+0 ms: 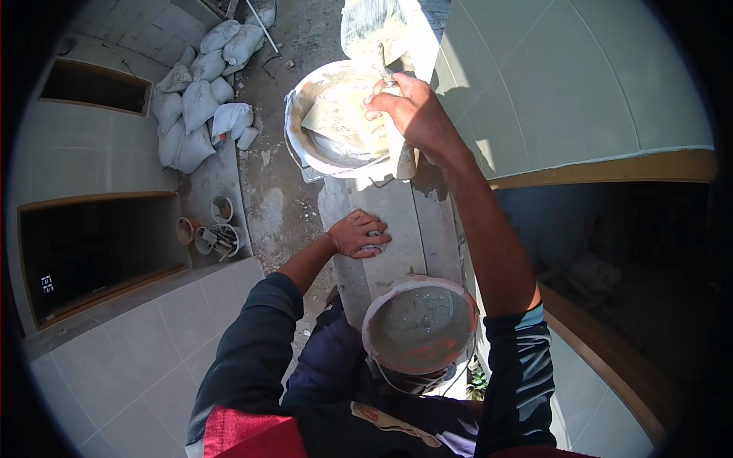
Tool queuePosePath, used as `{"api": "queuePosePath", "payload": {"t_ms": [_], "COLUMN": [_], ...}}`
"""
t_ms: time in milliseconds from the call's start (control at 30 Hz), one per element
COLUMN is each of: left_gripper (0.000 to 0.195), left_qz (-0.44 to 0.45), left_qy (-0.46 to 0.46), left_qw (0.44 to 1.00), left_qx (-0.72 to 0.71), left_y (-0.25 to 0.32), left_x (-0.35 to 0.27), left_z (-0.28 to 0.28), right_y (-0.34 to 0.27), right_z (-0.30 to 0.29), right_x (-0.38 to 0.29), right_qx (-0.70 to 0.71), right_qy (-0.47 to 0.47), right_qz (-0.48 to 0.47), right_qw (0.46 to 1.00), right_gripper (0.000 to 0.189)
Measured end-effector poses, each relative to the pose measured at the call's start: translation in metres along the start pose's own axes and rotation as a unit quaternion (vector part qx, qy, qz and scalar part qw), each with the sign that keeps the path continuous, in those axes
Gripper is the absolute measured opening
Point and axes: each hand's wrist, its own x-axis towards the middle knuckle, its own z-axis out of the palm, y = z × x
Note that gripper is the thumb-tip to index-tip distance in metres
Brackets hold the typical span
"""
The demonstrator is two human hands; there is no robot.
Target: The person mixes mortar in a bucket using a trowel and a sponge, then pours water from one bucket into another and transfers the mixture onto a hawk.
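Note:
My right hand [409,111] grips the handle [404,163] of a trowel above the right rim of a sunlit bucket [295,123]. The trowel's broad, smeared metal blade [372,26] points away from me, beyond the bucket. Inside that bucket lies pale residue and a flat, angular grey patch; glare hides some detail. My left hand [359,235] is down on a grey plank [395,212], its fingers curled over a small pale grey piece [375,240] that I cannot identify. Closer to my body, a second bucket [375,303] holds wet grey mortar [426,315].
Tiled wall [550,86] and a dark window opening [601,246] border the right side. Left and below, white sacks [197,106] are piled on a ledge beside small buckets [223,209], one holding tools. Rubble litters the ground [275,212]. A wire bail [395,386] hangs off the near bucket.

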Motion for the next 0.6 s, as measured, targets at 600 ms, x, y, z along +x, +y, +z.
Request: {"api": "queuePosePath", "payload": {"t_ms": [600], "left_gripper": [0.03], "left_qz": [-0.397], "left_qy": [0.361], "left_qw": [0.839], "left_qx": [-0.09], "left_y": [0.042], "left_x": [0.071], "left_z": [-0.175], "right_y": [-0.021], "right_z": [-0.041], "right_x": [-0.102], "right_qx": [0.26], "right_qy": [0.169], "right_qz": [-0.079], "right_qw": [0.948], "right_gripper": [0.012]}}
